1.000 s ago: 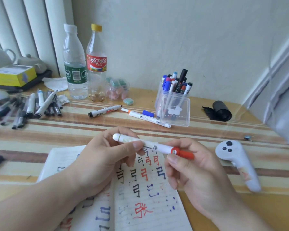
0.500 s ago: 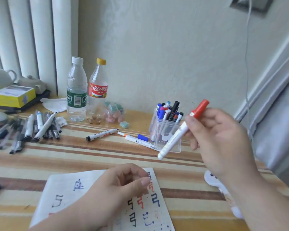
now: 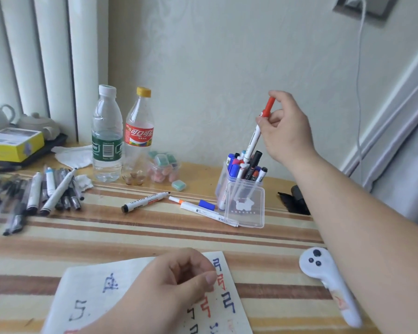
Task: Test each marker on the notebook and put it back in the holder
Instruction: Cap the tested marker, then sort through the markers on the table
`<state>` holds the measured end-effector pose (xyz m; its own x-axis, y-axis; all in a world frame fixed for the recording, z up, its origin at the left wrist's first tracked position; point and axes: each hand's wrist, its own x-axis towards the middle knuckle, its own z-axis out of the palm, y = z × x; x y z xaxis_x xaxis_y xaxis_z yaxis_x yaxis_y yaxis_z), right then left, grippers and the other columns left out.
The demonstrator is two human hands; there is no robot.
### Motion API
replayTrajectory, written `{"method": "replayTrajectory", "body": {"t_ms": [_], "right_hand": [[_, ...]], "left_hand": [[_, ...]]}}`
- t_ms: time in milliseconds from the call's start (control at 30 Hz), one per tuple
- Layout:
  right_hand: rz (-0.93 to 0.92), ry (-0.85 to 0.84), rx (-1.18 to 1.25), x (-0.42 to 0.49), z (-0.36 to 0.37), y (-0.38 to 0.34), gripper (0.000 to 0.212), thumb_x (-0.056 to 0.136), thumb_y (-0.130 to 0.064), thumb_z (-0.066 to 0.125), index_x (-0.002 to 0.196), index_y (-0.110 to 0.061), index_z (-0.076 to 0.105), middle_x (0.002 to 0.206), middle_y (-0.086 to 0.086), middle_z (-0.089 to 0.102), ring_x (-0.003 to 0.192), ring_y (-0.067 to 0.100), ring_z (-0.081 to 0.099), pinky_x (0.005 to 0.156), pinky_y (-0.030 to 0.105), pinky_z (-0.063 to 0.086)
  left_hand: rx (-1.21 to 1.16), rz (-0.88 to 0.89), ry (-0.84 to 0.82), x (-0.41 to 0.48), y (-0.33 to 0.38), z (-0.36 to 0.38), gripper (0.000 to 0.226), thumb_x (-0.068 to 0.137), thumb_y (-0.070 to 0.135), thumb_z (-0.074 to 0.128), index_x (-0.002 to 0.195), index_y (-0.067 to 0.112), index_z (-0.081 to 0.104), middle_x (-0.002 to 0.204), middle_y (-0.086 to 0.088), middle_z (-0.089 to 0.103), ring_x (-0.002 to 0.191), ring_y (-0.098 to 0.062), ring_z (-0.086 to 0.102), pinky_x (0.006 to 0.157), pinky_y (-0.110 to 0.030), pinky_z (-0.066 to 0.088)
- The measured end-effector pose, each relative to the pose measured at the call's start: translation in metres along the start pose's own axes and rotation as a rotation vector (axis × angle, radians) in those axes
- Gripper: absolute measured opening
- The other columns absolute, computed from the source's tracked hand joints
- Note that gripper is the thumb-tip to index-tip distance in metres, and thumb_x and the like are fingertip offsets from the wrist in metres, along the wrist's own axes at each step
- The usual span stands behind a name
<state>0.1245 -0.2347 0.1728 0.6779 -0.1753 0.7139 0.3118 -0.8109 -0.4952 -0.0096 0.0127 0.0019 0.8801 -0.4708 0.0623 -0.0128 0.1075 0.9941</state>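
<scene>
My right hand (image 3: 284,127) pinches a white marker with a red cap (image 3: 255,133) near its capped top. The marker stands almost upright, its lower end among the markers in the clear plastic holder (image 3: 245,208) at the back right of the table. My left hand (image 3: 169,288) rests with loosely curled fingers on the open notebook (image 3: 92,290) at the front, holding nothing. Red, blue and black test marks cover the page.
Three markers (image 3: 144,201) lie loose left of the holder. A pile of pens (image 3: 34,194) sits at the far left. Two plastic bottles (image 3: 106,133) and a small tub of erasers (image 3: 163,167) stand at the back. A white controller (image 3: 331,285) lies under my right forearm.
My right hand has carried the red-capped marker from in front of me up and over to the holder, turning it upright. My left hand let go and stayed on the notebook.
</scene>
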Motion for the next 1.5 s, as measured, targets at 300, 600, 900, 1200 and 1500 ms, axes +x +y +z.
{"method": "replayTrajectory", "body": {"t_ms": [300,600,900,1200,1500], "right_hand": [[0.017,-0.035,-0.080,0.005,-0.006,0.005,0.041,0.093,-0.021,0.070,0.131,-0.029,0.057,0.084,0.008,0.069,0.077,0.016,0.064,0.059,0.003,0.039],[0.137,-0.309,-0.177,-0.012,0.008,0.014,0.027,0.094,-0.020,0.070,0.120,-0.026,0.063,0.079,0.000,0.068,0.066,0.015,0.062,0.058,0.023,0.044],[0.144,-0.216,-0.164,-0.015,0.003,0.020,0.011,0.093,-0.019,0.068,0.099,-0.028,0.064,0.085,0.001,0.069,0.077,0.016,0.064,0.063,0.019,0.042],[0.175,-0.247,-0.150,-0.022,0.011,0.028,0.024,0.098,-0.032,0.061,0.121,-0.025,0.063,0.093,0.004,0.066,0.079,0.020,0.062,0.072,0.025,0.041],[-0.450,-0.322,-0.252,-0.081,0.056,-0.025,0.011,0.088,-0.010,0.060,0.093,-0.010,0.070,0.087,0.004,0.064,0.087,0.026,0.057,0.081,0.040,0.050]], "left_hand": [[-0.246,-0.064,0.147,0.005,-0.001,-0.005,0.021,0.074,0.025,0.075,0.077,0.005,0.072,0.074,-0.021,0.066,0.063,-0.027,0.058,0.068,-0.039,0.045],[-0.205,-0.050,0.119,0.003,-0.001,-0.004,0.020,0.081,0.021,0.077,0.075,0.003,0.070,0.074,-0.018,0.067,0.062,-0.025,0.058,0.062,-0.031,0.048],[-0.167,-0.044,0.104,0.002,0.001,-0.004,0.019,0.092,0.010,0.072,0.073,0.007,0.070,0.071,-0.014,0.067,0.061,-0.022,0.058,0.057,-0.024,0.048],[-0.125,-0.047,0.091,0.000,0.006,-0.004,0.019,0.095,0.009,0.066,0.076,0.006,0.068,0.069,-0.008,0.067,0.061,-0.019,0.059,0.058,-0.022,0.048],[-0.095,-0.056,0.093,-0.001,0.007,-0.004,0.018,0.095,0.012,0.067,0.078,0.005,0.068,0.069,-0.007,0.068,0.060,-0.018,0.059,0.060,-0.022,0.048]]}}
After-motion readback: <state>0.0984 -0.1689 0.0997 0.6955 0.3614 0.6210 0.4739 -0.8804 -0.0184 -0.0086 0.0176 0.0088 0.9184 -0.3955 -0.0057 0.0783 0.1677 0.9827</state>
